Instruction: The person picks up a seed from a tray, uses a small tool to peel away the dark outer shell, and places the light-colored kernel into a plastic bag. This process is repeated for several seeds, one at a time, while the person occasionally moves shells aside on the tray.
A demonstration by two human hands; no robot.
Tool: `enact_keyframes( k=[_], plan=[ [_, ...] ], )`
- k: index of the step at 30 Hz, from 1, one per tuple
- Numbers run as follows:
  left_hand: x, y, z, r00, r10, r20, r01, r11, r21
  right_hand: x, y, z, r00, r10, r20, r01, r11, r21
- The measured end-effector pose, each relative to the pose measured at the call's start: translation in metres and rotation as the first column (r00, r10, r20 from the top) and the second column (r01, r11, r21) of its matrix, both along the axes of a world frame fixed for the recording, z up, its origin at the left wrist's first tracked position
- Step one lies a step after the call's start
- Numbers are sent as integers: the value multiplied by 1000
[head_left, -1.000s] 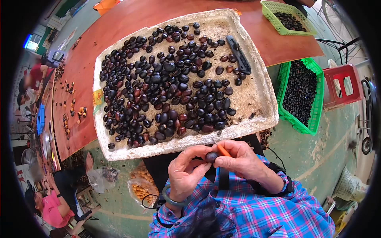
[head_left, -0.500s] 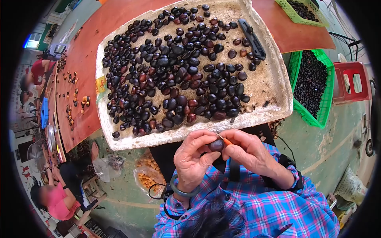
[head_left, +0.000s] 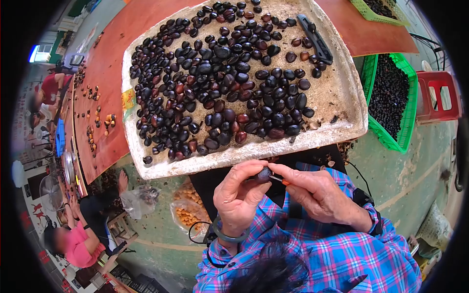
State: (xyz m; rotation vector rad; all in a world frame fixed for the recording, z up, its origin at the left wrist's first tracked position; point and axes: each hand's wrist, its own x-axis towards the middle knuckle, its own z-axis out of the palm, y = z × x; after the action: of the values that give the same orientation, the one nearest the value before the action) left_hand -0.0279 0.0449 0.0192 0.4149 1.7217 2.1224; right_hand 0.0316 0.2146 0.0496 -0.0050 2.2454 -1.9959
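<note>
My left hand (head_left: 238, 198) pinches a dark, glossy seed (head_left: 264, 175) between thumb and fingers, just below the front edge of a white foam tray (head_left: 254, 155). In my right hand (head_left: 320, 195) is a small tool (head_left: 279, 179) with an orange handle and a thin metal tip. The tip meets the right side of the seed; the contact point is partly covered by fingers. Many dark brown and black seeds (head_left: 229, 80) lie spread in the tray. A dark grey, long tool (head_left: 315, 39) rests in its upper right corner.
A green basket (head_left: 405, 122) of dark seeds stands at right, beside a red stool (head_left: 436, 116). Plastic bags with orange pieces (head_left: 188, 215) lie on the floor. Two people, one in a pink shirt (head_left: 80, 248), sit at left by a red-brown table (head_left: 105, 63).
The right hand has shifted slightly right and down, with more of the metal tip showing. The seed has turned a little between the left fingers. The view has moved slightly.
</note>
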Motion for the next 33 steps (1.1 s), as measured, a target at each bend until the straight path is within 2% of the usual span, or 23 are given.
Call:
enact_keyframes(
  k=[1, 9, 12, 14, 19, 23, 25, 29, 33],
  plan=[
    [0, 1, 0, 1000, 7, -29, -7, 1000, 3, 1, 0, -2, 998, -7, -60, 9, 1000, 25],
    [1, 0, -2, 998, 5, -66, -4, 1000, 13, -2, 8, 1, 996, 87, -29, -83, 991, 109],
    [4, 2, -5, 996, 47, -73, -46, 999, 5, -3, 7, 5, 995, 99, -25, -94, 984, 152],
    [6, 4, -5, 981, 128, -148, -136, 990, -45, -4, 4, 4, 994, 105, -9, -101, 977, 185],
    [8, 8, -7, 952, 182, -247, -207, 975, -79, -2, -6, -2, 995, 9, -96, 15, 969, 247],
    [8, 9, -7, 922, 217, -321, -263, 959, -108, -2, -13, 0, 998, 3, -60, 18, 937, 348],
    [10, 10, -9, 916, 236, -324, -285, 952, -113, -1, -17, -5, 992, -27, -121, 76, 903, 423],
    [11, 12, -13, 901, 280, -330, -321, 944, -74, 0, -21, -11, 988, -5, -152, 80, 869, 489],
    [5, 9, -12, 922, 242, -302, -281, 955, -93, 1, -19, -12, 982, 10, -186, 97, 825, 557]
  ],
)
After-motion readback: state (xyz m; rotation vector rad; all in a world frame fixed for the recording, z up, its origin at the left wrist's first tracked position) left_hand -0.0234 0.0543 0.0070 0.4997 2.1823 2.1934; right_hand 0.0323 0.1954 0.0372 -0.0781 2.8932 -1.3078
